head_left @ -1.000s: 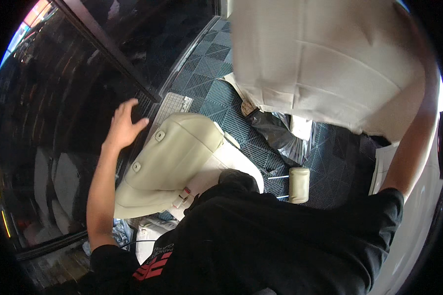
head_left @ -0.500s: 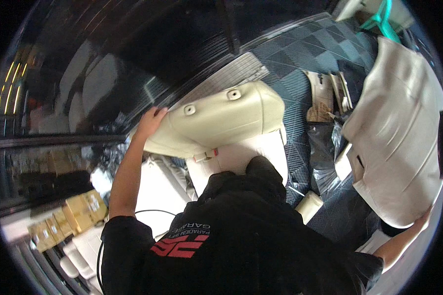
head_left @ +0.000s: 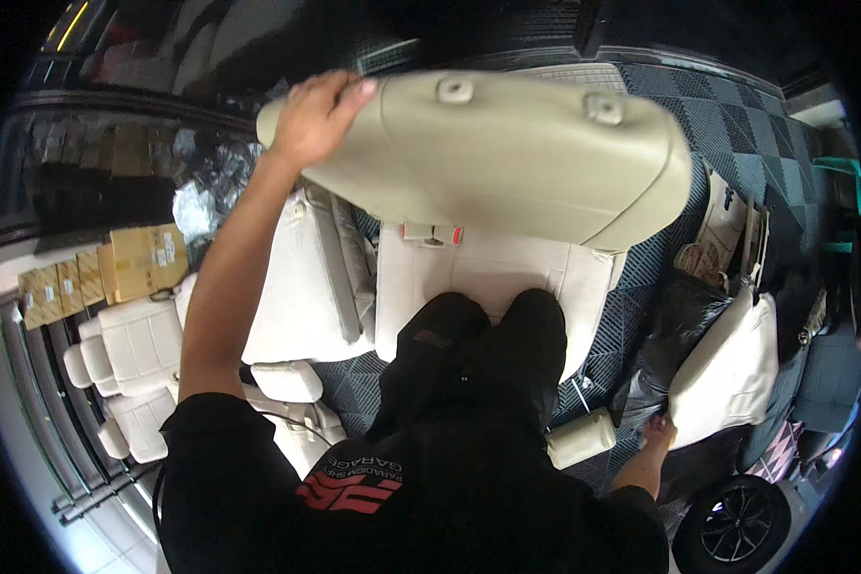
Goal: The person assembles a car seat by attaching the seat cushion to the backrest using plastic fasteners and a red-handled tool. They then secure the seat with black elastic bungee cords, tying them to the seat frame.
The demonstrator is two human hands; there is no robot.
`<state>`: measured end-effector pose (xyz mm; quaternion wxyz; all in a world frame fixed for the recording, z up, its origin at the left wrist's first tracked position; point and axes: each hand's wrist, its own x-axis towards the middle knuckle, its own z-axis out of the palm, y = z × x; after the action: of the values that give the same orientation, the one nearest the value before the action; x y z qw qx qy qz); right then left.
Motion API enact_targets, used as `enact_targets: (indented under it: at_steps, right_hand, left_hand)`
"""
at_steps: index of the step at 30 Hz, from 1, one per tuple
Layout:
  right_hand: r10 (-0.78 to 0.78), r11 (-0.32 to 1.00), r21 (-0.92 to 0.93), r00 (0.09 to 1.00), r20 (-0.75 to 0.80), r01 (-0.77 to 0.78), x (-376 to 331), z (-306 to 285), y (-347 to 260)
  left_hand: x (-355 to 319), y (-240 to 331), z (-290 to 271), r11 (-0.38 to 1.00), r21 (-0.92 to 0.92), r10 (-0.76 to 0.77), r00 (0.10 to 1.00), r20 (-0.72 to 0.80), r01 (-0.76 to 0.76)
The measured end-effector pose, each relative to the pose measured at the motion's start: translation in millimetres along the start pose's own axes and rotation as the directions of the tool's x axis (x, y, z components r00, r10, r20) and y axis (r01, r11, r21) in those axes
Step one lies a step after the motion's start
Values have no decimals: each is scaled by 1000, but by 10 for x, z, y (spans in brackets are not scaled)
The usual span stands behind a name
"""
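Note:
In front of me stands a car seat, its beige backrest carrying two round headrest sockets along the top edge. My left hand is closed over the left end of that edge, thumb on the near face. Below the backrest lies the cream seat cushion, with seat belt buckles at their joint and my knees against it. At the lower right, my right hand pinches the near corner of a cream seat cover. Its fingertips are partly hidden. A beige headrest lies on the floor between that hand and the seat.
More cream seats stand to the left, near cardboard boxes and crumpled clear plastic. On the right are black plastic bags, trim pieces and a wheel. Patterned dark matting covers the floor.
The cover in my right hand has dropped from a broad raised spread to a smaller shape low on the right. My left hand stays on the backrest, which now appears higher and larger.

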<state>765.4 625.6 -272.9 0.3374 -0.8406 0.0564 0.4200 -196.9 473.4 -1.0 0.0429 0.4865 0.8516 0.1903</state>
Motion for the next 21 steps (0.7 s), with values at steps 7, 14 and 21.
enact_targets:
  at_steps: [7,14,21]
  right_hand:
    - [-140,990,34,954,266,136,-740,975,865]
    - [-360,670,-398,744,563,626,-752,539,1701]
    - [-129,163,-453,474,871,876,-750,16,3014]
  left_hand:
    - [-385,115,-12,922,292,358,850,-386,-256]
    - [-2288,-203,1599,964,-264,-105,959,-264,33]
    - [-5129,-596,3154,909,71,-417,898,137,411]
